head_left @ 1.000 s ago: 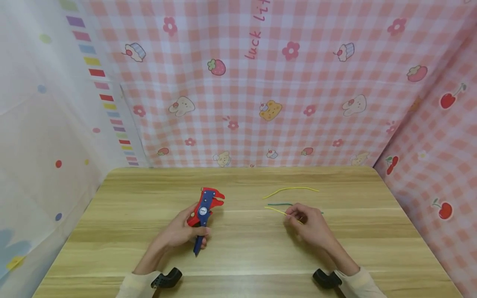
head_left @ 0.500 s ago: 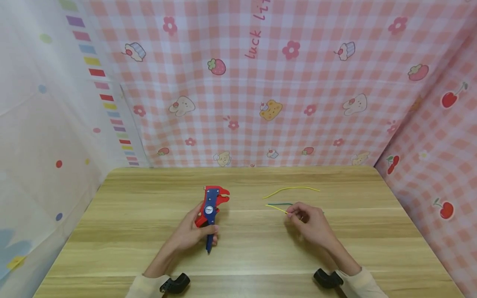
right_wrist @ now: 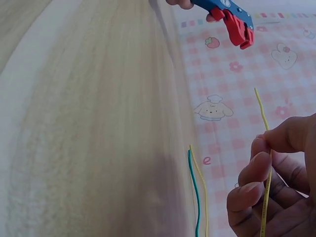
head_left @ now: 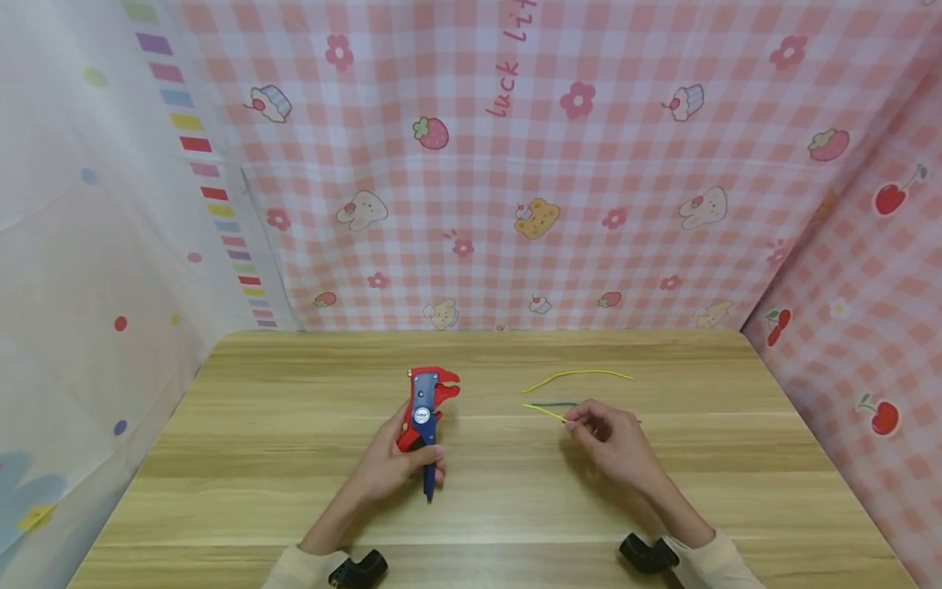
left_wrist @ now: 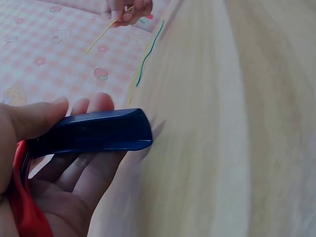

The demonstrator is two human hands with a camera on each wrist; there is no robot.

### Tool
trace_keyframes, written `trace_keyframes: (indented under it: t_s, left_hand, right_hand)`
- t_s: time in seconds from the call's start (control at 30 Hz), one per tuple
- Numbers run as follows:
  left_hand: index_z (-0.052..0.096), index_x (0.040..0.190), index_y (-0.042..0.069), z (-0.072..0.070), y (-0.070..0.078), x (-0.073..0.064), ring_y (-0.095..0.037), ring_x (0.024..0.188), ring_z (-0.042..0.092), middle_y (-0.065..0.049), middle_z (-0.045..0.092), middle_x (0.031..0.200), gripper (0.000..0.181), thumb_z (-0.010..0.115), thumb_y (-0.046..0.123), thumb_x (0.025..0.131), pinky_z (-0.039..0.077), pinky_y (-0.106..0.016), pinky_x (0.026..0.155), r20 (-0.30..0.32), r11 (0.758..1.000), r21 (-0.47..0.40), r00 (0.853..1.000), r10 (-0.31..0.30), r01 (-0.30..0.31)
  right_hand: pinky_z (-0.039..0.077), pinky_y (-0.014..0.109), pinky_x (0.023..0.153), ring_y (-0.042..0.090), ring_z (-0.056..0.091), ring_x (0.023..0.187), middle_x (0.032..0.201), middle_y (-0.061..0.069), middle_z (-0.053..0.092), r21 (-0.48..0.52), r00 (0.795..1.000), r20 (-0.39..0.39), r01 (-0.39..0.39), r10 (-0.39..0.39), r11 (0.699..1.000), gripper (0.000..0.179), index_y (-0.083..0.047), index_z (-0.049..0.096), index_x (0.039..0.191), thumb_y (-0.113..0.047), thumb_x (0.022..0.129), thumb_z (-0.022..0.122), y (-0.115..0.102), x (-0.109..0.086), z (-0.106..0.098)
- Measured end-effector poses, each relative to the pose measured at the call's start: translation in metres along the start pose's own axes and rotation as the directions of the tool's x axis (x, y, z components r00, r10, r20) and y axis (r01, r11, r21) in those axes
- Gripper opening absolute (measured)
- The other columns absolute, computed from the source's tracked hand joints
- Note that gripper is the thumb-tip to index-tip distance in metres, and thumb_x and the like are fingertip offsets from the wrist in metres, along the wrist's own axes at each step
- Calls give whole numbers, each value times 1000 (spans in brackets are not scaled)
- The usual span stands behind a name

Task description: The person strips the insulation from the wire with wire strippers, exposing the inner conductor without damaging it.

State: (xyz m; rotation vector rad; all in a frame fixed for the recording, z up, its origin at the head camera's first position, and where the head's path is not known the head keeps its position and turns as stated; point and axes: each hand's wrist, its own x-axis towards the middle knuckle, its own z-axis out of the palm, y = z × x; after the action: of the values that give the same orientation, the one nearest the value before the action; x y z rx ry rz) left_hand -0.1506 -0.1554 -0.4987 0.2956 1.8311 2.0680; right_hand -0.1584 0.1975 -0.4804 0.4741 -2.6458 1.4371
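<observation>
My left hand (head_left: 393,458) grips a red and blue wire stripper (head_left: 423,417) by its handles, its head pointing up and its notched mouth facing right. In the left wrist view the thumb and fingers wrap the blue handle (left_wrist: 98,131). Over on the right, my right hand (head_left: 611,438) pinches a yellow wire (right_wrist: 261,109) between thumb and forefinger. One end of that wire sticks out to the left, toward the stripper but apart from it; the rest runs back across the palm. Below the right hand a green wire (right_wrist: 193,182) lies on the table, partly covered in the head view.
A second yellow wire (head_left: 577,372) lies on the wooden table (head_left: 486,499), behind the green one. Pink checked cloth (head_left: 471,164) hangs along the table's back edge, with more cloth at both sides. Each wrist carries a black camera mount.
My left hand has moved right with the wire stripper, which has turned more upright. The right hand stays nearly in place, and the held yellow wire's free end has tilted slightly upward.
</observation>
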Motion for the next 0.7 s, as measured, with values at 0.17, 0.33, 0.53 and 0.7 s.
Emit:
trace_keyframes:
  t_s: [0.17,0.33,0.53,0.7]
  left_hand:
    - [36,148,10,7,-2,1,-38,70,69,-34,64,91,66,70,2,91,60,-51,69,-23,999,35,999,29,-28]
    - [44,135,-3,15,-2,2,-38,70,70,-32,66,90,50,70,2,92,60,-46,71,-34,996,79,998,50,-47]
    - [46,134,-4,23,-4,5,-37,69,69,-32,66,88,48,69,2,92,60,-45,69,-19,994,81,997,76,-74]
    - [46,133,-4,28,-5,9,-39,69,69,-31,66,87,48,70,2,91,60,-46,67,-9,994,70,996,87,-86]
  right_hand:
    - [49,24,57,12,59,67,80,3,67,15,1000,11,-1,1,1000,4,-8,69,97,-10,95,67,-1,0,0]
    - [51,24,61,14,62,71,84,9,69,37,1000,17,-6,6,999,6,-7,69,98,-12,96,67,-2,2,1]
    - [52,25,63,17,65,74,86,10,69,63,1000,21,1,-2,998,6,-7,69,98,-12,96,67,-6,5,1]
    - [52,25,61,19,65,74,86,8,69,72,1000,21,15,-17,997,5,-9,69,100,-12,96,67,-9,7,2]
